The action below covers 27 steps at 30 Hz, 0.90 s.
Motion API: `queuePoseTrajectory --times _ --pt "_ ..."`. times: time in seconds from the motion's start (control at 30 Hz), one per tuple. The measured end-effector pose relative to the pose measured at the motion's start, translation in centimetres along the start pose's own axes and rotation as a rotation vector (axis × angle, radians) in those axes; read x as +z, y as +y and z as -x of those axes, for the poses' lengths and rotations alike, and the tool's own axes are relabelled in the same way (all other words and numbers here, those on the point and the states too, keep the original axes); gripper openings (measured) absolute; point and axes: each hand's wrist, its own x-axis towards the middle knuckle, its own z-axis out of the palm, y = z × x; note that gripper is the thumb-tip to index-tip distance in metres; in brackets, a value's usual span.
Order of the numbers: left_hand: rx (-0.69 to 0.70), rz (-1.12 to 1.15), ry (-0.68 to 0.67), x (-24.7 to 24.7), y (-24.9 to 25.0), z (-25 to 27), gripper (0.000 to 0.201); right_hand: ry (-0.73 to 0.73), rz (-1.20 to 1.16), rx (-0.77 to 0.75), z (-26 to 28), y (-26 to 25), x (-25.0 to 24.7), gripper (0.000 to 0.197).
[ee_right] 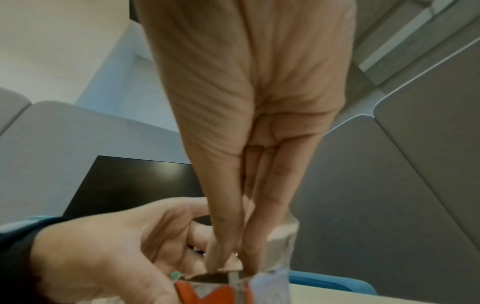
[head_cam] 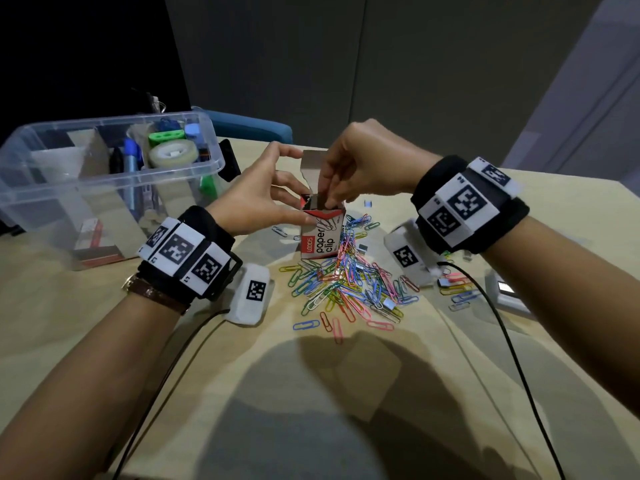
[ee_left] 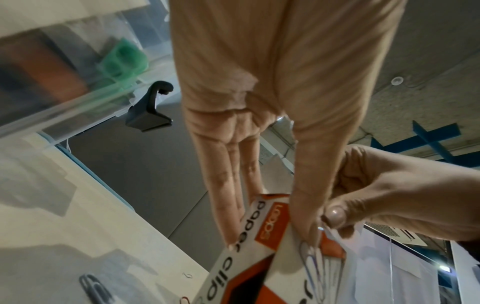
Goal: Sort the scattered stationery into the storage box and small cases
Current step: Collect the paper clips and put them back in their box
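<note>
At the far left of the worktop (head_cam: 86,341) stands the clear storage box (head_cam: 194,168), its compartments holding a roll of tape (head_cam: 173,153), a green piece (head_cam: 165,136) and blue pens (head_cam: 132,157); a black clip-like part (ee_left: 149,111) sits just beside its right end. Next comes the left hand (head_cam: 256,199), its grip curled round the upper part of the paper clip box (head_cam: 320,237): the thumb lies on the printed front, the fingers (ee_left: 228,205) reach round the far side, and the index finger is raised toward the open top flap (head_cam: 311,164). The small carton stands upright near the middle of the worktop with its flap lifted. Above it the right hand (head_cam: 360,168) points downward, its fingertips (ee_right: 215,259) pressed together and dipped into the carton's open mouth; whether they pinch anything there cannot be told. In front of the carton and to its right lies a loose heap of coloured paper clips (head_cam: 349,285), with a few more clips (head_cam: 457,292) scattered farther right. Both wrists carry black bands with white marker tags.
</note>
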Motion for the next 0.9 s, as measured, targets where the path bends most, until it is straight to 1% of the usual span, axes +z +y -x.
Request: queuePoseTrajectory --times 0.07,0.1,0.17,0.2,0.23,0.27,0.3,0.33,0.4,0.47,0.53,0.6,0.7,0.8,0.87,0.9 --pt "-0.001 -0.004 0.010 0.0 0.1 0.0 0.083 0.040 -0.039 0.001 0.0 0.3 -0.2 0.013" --pt "-0.003 -0.006 0.024 -0.1 0.1 0.1 0.082 0.090 -0.094 0.017 0.1 0.6 -0.6 0.012" --pt "-0.008 -0.004 0.074 -0.4 0.3 0.1 0.080 0.238 -0.177 0.061 0.2 1.6 -1.6 0.013" --pt "-0.010 -0.008 0.111 -0.6 0.3 0.0 0.079 0.290 -0.168 0.085 0.2 2.4 -2.0 0.014" --pt "-0.010 -0.016 0.155 -0.9 0.3 0.0 0.077 0.294 -0.131 0.122 0.0 3.3 -2.2 0.012" --pt "-0.011 -0.022 0.197 -1.1 0.2 -0.1 0.076 0.242 -0.066 0.165 -0.3 4.3 -2.1 0.008" --pt "-0.012 -0.026 0.229 -1.3 0.2 -0.2 0.075 0.155 0.022 0.200 -0.6 5.3 -1.6 0.009" --pt "-0.011 -0.031 0.250 -1.4 0.1 -0.3 0.075 0.053 0.117 0.216 -0.9 6.2 -0.9 0.018" --pt "-0.007 -0.049 0.259 -1.4 0.1 -0.4 0.076 -0.120 0.286 0.189 -1.6 7.7 0.6 0.033" --pt "-0.012 -0.059 0.245 -1.3 0.1 -0.4 0.079 -0.202 0.397 0.165 -2.0 8.5 1.9 0.040" --pt "-0.012 -0.056 0.222 -1.1 -0.1 -0.4 0.080 -0.206 0.359 0.192 -2.3 9.1 2.4 0.035" --pt "-0.014 -0.058 0.211 -1.0 -0.2 -0.4 0.080 -0.193 0.286 0.211 -2.4 9.5 2.5 0.022" --pt "-0.026 -0.050 0.201 -1.1 -0.4 -0.4 0.082 -0.170 0.227 0.232 -2.1 10.1 2.7 0.015" --pt "-0.050 -0.024 0.166 -1.1 -0.3 -0.4 0.083 -0.151 0.317 0.219 -1.4 10.1 3.1 0.012" --pt "-0.065 0.002 0.138 -1.0 -0.3 -0.3 0.083 -0.105 0.391 0.182 -0.7 9.8 3.4 0.012" --pt "-0.070 0.013 0.128 -1.0 -0.3 -0.3 0.083 -0.079 0.382 0.178 -0.3 9.8 3.4 0.013"
